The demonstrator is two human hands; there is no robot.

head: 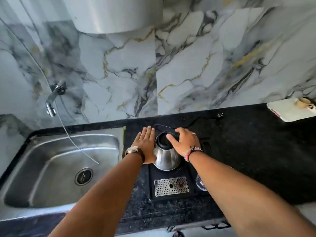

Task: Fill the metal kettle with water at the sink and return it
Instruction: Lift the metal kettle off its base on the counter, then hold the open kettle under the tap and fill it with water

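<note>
The metal kettle [166, 159] with its black lid stands upright on a black base tray [152, 185] on the dark counter, just right of the sink [34, 168]. My left hand [146, 145] lies flat against the kettle's left side, fingers straight and together. My right hand [183, 141] rests on the lid and the kettle's right side with fingers spread; the handle is hidden under it. A wall tap [52, 103] juts out above the sink's back left.
A perforated metal drip grate [171, 186] sits in the tray in front of the kettle, and a glass [201, 183] shows under my right forearm. A black cord [196, 120] runs behind the kettle. A white board with a cup [290, 109] lies far right.
</note>
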